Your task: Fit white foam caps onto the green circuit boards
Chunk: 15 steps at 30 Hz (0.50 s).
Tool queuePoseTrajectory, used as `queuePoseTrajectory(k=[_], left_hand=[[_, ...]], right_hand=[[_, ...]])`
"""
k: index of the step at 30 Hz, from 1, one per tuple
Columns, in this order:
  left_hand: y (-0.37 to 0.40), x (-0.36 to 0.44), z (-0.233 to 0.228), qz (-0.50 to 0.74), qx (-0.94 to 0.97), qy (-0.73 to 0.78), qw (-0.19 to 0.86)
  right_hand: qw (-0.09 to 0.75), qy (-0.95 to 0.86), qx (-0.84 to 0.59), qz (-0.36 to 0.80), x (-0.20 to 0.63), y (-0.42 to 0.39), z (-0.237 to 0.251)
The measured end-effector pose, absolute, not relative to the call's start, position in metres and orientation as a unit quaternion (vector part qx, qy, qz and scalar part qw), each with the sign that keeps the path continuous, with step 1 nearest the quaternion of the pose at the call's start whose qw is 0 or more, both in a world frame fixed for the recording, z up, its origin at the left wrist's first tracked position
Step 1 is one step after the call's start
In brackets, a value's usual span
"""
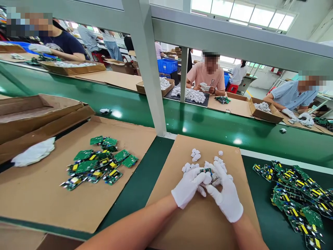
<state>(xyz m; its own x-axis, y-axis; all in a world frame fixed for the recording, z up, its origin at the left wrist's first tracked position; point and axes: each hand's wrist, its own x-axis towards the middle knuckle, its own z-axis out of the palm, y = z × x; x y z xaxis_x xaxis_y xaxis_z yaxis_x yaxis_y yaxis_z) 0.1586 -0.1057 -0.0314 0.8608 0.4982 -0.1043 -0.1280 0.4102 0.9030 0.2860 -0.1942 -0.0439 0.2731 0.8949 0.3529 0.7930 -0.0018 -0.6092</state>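
Both my hands wear white gloves and meet over a sheet of cardboard (182,146) in front of me. My left hand (187,186) and my right hand (225,194) together hold a small green circuit board (205,171) with a white plastic piece against it. Several small white plastic parts (195,155) lie scattered on the cardboard just beyond my fingers.
A pile of green circuit boards (97,163) lies on cardboard to my left, another pile (293,198) on the green mat to my right. A white cloth (33,152) and open cartons (39,111) sit far left. A grey post (151,69) stands ahead. People work across the green conveyor (208,125).
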Motion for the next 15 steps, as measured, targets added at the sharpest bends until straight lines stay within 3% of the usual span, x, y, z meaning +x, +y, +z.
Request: queuePoseTrajectory(k=[5,8,12,15], left_hand=[[-0.109,0.159,-0.035,0.184,0.467,0.194,0.843],[-0.112,0.16,-0.035,0.173,0.461,0.204,0.846],[-0.11,0.16,-0.036,0.175,0.465,0.216,0.841],[-0.107,0.16,-0.035,0.179,0.478,0.21,0.834]], right_hand=[[0.35,-0.64,-0.676,-0.102,0.284,-0.192,-0.058],[0.348,-0.634,-0.68,-0.12,0.282,-0.191,-0.059],[0.36,-0.661,-0.658,0.015,0.282,-0.194,-0.048],[0.416,-0.631,-0.638,0.144,0.283,-0.195,-0.043]])
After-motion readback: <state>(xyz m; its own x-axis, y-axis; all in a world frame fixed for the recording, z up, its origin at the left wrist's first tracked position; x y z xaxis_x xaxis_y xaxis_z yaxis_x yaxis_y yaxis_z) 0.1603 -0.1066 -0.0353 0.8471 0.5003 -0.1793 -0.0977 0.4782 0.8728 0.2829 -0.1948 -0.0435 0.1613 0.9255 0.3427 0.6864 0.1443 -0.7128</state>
